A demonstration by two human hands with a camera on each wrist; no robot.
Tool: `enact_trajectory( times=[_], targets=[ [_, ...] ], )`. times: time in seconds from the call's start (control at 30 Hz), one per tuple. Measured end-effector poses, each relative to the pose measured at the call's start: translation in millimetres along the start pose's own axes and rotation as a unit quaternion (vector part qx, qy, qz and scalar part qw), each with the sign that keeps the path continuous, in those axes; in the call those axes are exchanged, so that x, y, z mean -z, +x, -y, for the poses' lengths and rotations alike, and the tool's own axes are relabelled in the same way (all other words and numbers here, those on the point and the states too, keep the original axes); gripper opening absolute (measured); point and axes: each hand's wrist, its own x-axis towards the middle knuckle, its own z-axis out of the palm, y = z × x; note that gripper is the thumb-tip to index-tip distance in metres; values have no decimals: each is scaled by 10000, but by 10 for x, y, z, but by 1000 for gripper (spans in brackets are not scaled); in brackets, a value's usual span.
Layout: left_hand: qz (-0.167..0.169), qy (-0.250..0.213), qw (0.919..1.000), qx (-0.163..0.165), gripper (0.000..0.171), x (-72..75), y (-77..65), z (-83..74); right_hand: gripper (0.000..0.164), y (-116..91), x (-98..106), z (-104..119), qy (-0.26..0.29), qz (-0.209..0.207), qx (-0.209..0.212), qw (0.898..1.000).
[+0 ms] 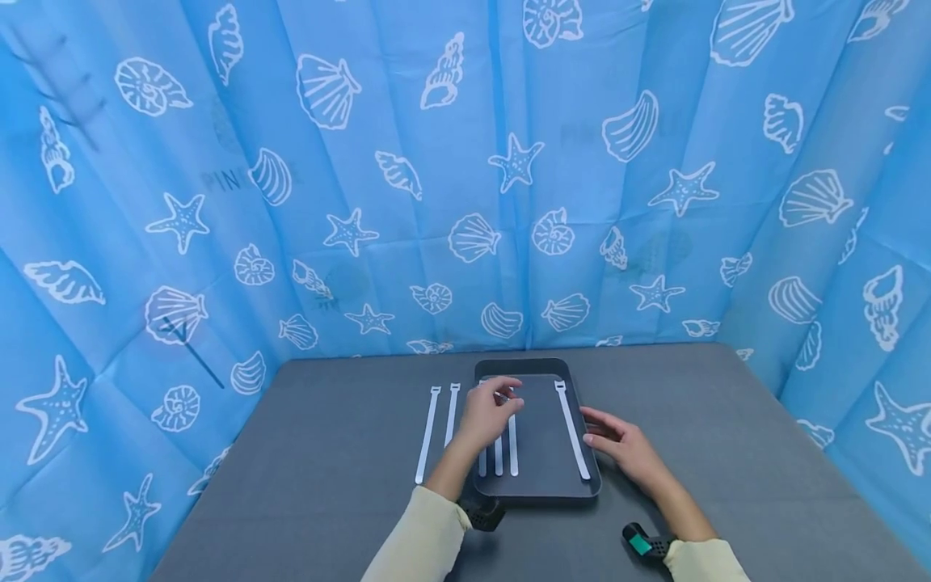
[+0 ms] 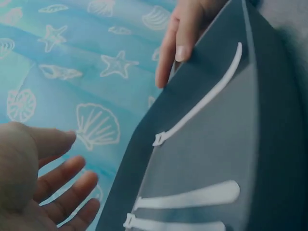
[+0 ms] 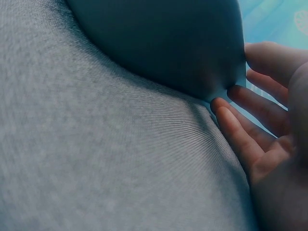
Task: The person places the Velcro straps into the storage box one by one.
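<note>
A dark grey tray (image 1: 538,446) lies on the table with several white cable straps in it, each with a slotted head. One strap (image 1: 572,430) runs along its right side; others, such as this strap (image 1: 513,446), lie on the left, partly hidden under my left hand (image 1: 486,414). That hand hovers over the tray's left half, fingers loosely bent; in the left wrist view the left palm (image 2: 21,178) holds nothing. My right hand (image 1: 624,449) rests its fingertips against the tray's right wall, and in the right wrist view its extended fingers (image 3: 260,108) touch the outer wall.
Two more white straps lie on the grey table (image 1: 342,453) left of the tray, one strap (image 1: 428,436) farther out than the other strap (image 1: 452,412). A blue curtain (image 1: 436,178) with white shell and starfish prints hangs behind the table and along both sides.
</note>
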Motion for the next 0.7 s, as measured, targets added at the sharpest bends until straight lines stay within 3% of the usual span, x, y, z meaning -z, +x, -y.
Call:
enact_trajectory(
  times=[0.23, 0.53, 0.7],
  targets=[
    [-529, -23, 9986, 50, 24, 153, -160, 123, 53, 11, -3, -2, -58, 8, -29, 10000],
    [-538, 323, 9971, 431, 25, 354, -272, 424, 53, 10, -14, -2, -25, 15, -72, 10000],
    [-729, 453, 9954, 436, 26, 462, -294, 560, 53, 12, -14, -3, 35, 43, -163, 9999]
  ],
)
